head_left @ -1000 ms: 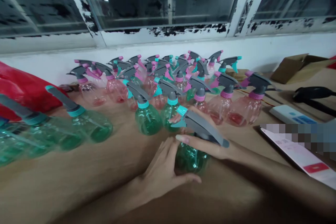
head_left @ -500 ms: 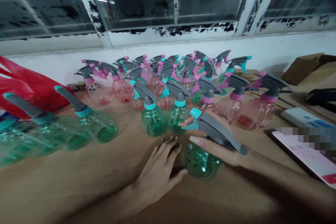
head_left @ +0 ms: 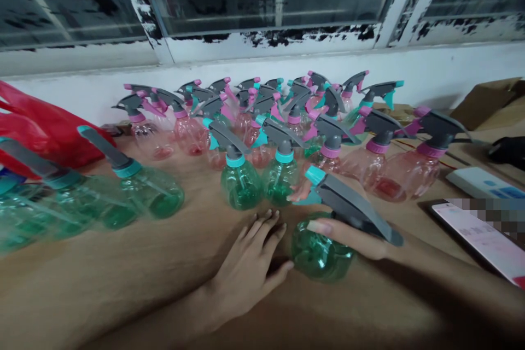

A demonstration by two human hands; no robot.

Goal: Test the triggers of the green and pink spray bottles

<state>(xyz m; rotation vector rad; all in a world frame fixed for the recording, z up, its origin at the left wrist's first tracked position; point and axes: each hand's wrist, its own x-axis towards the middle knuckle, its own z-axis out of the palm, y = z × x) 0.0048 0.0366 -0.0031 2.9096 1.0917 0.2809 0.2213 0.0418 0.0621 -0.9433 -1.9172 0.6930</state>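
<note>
My right hand [head_left: 353, 238] is wrapped round the neck of a green spray bottle [head_left: 322, 257], under its grey trigger head with a turquoise nozzle. The bottle is tilted a little, and part of its neck is hidden by the hand. To its left, my left hand [head_left: 250, 268] lies palm down on the table with the fingers spread, holding nothing. Just beyond the hands stand two green spray bottles [head_left: 241, 183] with turquoise collars. Behind them are several pink spray bottles [head_left: 396, 175] with pink collars, mixed with some turquoise-topped ones.
More green spray bottles [head_left: 151, 191] stand at the left, before a red plastic bag [head_left: 49, 126]. At the right lie a phone [head_left: 479, 246], a white box-like device [head_left: 484, 183] and a black object [head_left: 508, 152]. An open cardboard box [head_left: 488, 104] sits by the wall.
My left hand has come away from the held bottle and now rests flat on the table. My right hand, still round the bottle, appears further right; the camera view has shifted too.
</note>
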